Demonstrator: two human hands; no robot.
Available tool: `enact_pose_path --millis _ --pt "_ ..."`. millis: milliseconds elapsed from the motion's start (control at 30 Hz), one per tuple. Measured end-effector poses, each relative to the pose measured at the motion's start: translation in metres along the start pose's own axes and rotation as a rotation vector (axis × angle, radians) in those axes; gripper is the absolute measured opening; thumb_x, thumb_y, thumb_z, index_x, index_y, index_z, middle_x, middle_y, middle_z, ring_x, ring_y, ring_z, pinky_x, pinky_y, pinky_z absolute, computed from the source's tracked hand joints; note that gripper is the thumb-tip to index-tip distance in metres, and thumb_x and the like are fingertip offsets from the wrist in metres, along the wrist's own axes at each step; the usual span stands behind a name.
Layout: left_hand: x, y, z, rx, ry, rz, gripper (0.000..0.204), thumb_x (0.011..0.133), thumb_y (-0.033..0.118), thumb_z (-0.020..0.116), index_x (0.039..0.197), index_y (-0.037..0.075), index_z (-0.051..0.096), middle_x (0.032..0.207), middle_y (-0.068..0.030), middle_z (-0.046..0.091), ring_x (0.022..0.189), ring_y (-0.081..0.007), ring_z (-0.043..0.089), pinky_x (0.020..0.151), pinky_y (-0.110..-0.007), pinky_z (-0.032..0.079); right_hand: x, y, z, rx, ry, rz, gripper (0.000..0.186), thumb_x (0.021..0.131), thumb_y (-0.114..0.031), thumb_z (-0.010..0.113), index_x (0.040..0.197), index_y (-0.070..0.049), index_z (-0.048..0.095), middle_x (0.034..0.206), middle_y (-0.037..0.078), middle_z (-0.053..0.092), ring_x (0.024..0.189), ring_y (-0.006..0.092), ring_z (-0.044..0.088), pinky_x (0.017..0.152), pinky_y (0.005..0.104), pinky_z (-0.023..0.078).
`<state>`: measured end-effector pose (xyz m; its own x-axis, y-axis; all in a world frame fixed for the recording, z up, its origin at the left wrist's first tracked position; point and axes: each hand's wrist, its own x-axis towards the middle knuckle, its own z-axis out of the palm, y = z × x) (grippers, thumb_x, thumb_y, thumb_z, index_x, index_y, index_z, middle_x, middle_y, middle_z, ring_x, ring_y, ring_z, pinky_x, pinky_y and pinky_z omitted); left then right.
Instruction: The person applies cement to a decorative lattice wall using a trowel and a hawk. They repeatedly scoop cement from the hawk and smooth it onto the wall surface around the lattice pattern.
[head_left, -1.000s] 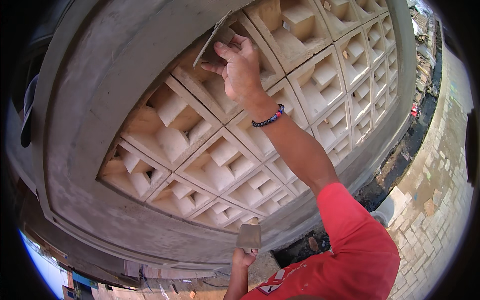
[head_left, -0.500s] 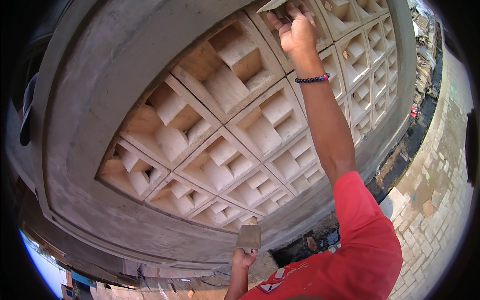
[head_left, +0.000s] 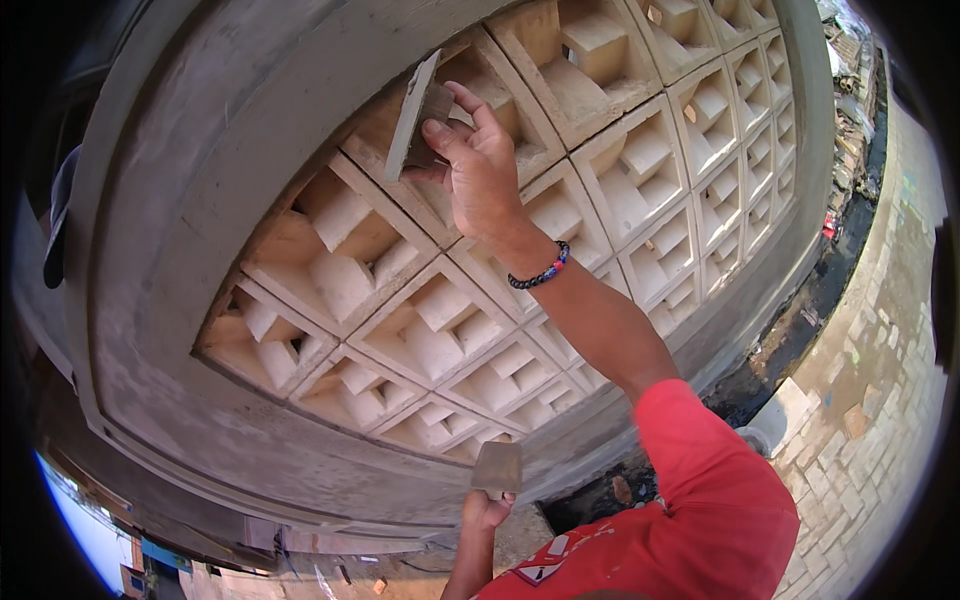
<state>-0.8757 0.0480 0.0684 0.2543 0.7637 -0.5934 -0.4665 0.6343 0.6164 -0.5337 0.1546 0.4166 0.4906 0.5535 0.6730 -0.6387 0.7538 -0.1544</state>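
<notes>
My right hand [head_left: 478, 165], with a dark beaded bracelet at its wrist, is raised before the upper blocks of a pale latticed wall [head_left: 480, 255]. Its fingers close around a thin, flat plastering float [head_left: 408, 115], grey and tilted on edge near the plastered border. Whether the float touches the wall I cannot tell. Lower down, at the bottom of the lattice, my left hand [head_left: 487, 509] grips a small rectangular board [head_left: 497, 467], grey and smeared. Its flat face shows and partly covers the lowest blocks.
Smooth grey plaster [head_left: 230, 130] frames the lattice in a raised curved border. A dark drainage channel [head_left: 790, 335] with rubble runs along the wall's foot. Beyond it lies a paved path [head_left: 860, 400] of pale blocks. A light round bucket-like container [head_left: 755, 438] stands beside the channel.
My right hand has moved left and down across the lattice with the float, from the upper blocks toward the plaster border. The float has turned on edge. My left hand has barely moved.
</notes>
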Motion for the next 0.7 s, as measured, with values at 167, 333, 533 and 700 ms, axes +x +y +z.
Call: enact_pose_path --millis 167,333,533,700 --pt "-0.012 0.002 0.006 -0.026 -0.038 0.003 0.028 0.091 0.034 0.045 0.110 0.017 0.057 0.099 -0.0016 0.063 0.075 -0.0170 0.060 0.050 -0.027 0.045 0.051 -0.060 -0.065 0.087 0.134 -0.314 0.045 0.089 -0.001 0.049 0.129 -0.003 0.029 0.105 0.016 0.056 0.091 0.0265 0.061 0.068 0.0417 0.058" --pt "-0.011 -0.004 -0.022 -0.086 0.025 -0.023 0.028 0.091 0.034 0.044 0.110 0.018 0.057 0.100 -0.0009 0.063 0.077 -0.0170 0.060 0.049 -0.028 0.044 0.107 -0.102 -0.096 0.015 0.276 -0.348 0.033 0.091 -0.002 0.047 0.122 -0.005 0.040 0.104 0.012 0.056 0.092 0.0274 0.059 0.076 0.0454 0.056" --pt "-0.014 -0.005 -0.023 -0.119 0.033 -0.016 0.028 0.092 0.033 0.042 0.111 0.018 0.056 0.100 -0.0007 0.063 0.076 -0.0167 0.059 0.050 -0.028 0.044 0.091 -0.086 -0.037 -0.015 0.289 -0.305 0.046 0.089 -0.004 0.047 0.132 -0.004 0.032 0.123 0.019 0.046 0.104 0.0307 0.054 0.082 0.0423 0.051" --pt "-0.013 -0.002 -0.017 -0.062 -0.021 0.022 0.027 0.092 0.032 0.042 0.112 0.019 0.056 0.101 -0.0008 0.063 0.077 -0.0166 0.060 0.050 -0.028 0.044 0.065 -0.030 -0.007 0.075 0.224 -0.259 0.047 0.087 -0.001 0.050 0.129 -0.003 0.028 0.104 0.015 0.052 0.086 0.0228 0.057 0.065 0.0411 0.058"
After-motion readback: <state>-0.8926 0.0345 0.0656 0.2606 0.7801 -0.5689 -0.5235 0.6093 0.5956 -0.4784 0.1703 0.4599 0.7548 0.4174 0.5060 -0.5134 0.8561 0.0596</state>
